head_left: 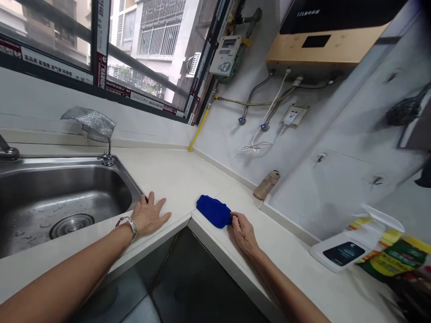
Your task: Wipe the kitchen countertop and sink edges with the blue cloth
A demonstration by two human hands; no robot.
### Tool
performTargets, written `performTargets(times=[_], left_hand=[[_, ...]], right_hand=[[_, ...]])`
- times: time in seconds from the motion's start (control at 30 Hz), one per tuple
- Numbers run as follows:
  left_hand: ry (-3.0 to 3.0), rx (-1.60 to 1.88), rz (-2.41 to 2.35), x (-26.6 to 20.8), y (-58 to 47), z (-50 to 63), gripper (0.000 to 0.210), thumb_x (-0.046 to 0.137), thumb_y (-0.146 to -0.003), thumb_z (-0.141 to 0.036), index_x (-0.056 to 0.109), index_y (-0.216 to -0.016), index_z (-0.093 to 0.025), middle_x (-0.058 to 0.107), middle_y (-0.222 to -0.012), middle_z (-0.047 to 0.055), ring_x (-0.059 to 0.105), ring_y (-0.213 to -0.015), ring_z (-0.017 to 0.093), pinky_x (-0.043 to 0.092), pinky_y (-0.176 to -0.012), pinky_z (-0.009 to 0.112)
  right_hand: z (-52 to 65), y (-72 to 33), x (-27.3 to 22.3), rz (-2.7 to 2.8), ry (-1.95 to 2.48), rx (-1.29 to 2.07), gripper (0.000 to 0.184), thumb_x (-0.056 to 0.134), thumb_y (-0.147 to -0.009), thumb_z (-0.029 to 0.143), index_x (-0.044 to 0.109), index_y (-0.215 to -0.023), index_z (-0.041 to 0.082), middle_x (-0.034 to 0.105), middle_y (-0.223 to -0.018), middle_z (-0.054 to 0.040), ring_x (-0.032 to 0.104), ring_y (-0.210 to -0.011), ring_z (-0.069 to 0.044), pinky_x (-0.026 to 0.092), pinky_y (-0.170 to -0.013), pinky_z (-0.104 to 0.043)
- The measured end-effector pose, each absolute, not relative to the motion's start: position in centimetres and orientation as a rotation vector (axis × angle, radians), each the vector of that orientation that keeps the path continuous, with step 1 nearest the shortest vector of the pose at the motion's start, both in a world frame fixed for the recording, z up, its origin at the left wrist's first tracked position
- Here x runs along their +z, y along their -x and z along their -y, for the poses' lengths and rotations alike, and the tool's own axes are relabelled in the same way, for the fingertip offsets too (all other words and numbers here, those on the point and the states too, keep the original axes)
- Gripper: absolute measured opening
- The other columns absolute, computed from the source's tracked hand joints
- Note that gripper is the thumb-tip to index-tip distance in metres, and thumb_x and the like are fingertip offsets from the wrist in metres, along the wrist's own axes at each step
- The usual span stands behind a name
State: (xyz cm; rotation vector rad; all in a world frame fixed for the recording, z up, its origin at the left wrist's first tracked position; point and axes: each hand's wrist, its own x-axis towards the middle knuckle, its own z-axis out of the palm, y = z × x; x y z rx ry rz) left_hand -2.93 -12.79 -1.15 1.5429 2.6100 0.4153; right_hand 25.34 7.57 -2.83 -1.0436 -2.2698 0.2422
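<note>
A folded blue cloth [213,211] lies on the pale countertop [161,168] near its inner corner. My right hand [244,232] pinches the cloth's right end between thumb and fingers. Flat on the counter beside the sink, my left hand [151,216] has its fingers spread and holds nothing. A silver bracelet [132,226] circles the left wrist. The cloth rests to the right of the left hand, apart from it.
The steel sink [126,179] with a drain is at left, with a wrapped faucet [92,121] behind it. A brown bottle [266,185] stands by the wall. A white spray bottle [346,246] and a green-yellow packet [395,258] sit at right. A water heater [323,45] hangs above.
</note>
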Motion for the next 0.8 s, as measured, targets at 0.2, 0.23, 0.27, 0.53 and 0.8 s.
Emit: performTargets(times=[0.2, 0.23, 0.27, 0.53, 0.8], left_hand=[[-1.542, 0.508, -2.617, -1.5, 3.0, 12.6, 0.071, 0.039, -0.088, -0.061, 0.042, -0.149, -0.024, 0.027, -0.16, 0.019, 0.028, -0.142, 0.052, 0.032, -0.11, 0.06], [-1.541, 0.521, -2.619, -1.4, 3.0, 12.7, 0.071, 0.04, -0.088, -0.06, 0.044, -0.148, -0.023, 0.028, -0.16, 0.019, 0.029, -0.141, 0.052, 0.032, -0.11, 0.061], [-1.542, 0.533, -2.618, -1.4, 3.0, 12.7, 0.071, 0.04, -0.087, -0.06, 0.045, -0.147, -0.023, 0.029, -0.159, 0.019, 0.03, -0.14, 0.052, 0.033, -0.109, 0.061], [-1.518, 0.521, -2.599, -1.4, 3.0, 12.5, 0.072, 0.04, -0.087, -0.061, 0.043, -0.148, -0.023, 0.027, -0.16, 0.019, 0.025, -0.142, 0.053, 0.031, -0.11, 0.061], [-1.514, 0.507, -2.596, -1.2, 2.8, 12.6, 0.071, 0.039, -0.087, -0.062, 0.043, -0.147, -0.024, 0.027, -0.159, 0.018, 0.028, -0.141, 0.051, 0.031, -0.111, 0.058]], right_hand=[[-9.6, -21.2, -1.3, 2.218, 1.358, 0.153, 0.046, 0.032, -0.1, 0.046, 0.061, -0.115, 0.014, 0.072, -0.097, -0.0138, 0.067, -0.094, -0.025, 0.051, -0.079, -0.035], [-9.8, -20.6, -1.2, 2.203, 1.415, 0.13, 0.046, 0.037, -0.098, 0.046, 0.059, -0.12, 0.012, 0.072, -0.098, -0.0147, 0.067, -0.096, -0.027, 0.051, -0.078, -0.036], [-9.9, -20.1, -1.1, 2.197, 1.462, 0.107, 0.047, 0.041, -0.096, 0.045, 0.056, -0.124, 0.011, 0.072, -0.099, -0.0151, 0.067, -0.098, -0.028, 0.05, -0.077, -0.036], [-8.8, -18.7, 0.2, 2.39, 1.568, -0.167, 0.033, 0.046, -0.096, 0.032, 0.054, -0.124, 0.016, 0.069, -0.111, -0.0136, 0.066, -0.103, -0.026, 0.047, -0.077, -0.032], [-7.3, -17.4, 2.2, 2.613, 1.384, -0.498, 0.026, 0.041, -0.093, 0.007, 0.057, -0.112, 0.016, 0.068, -0.109, -0.0151, 0.063, -0.103, -0.026, 0.042, -0.078, -0.032]])
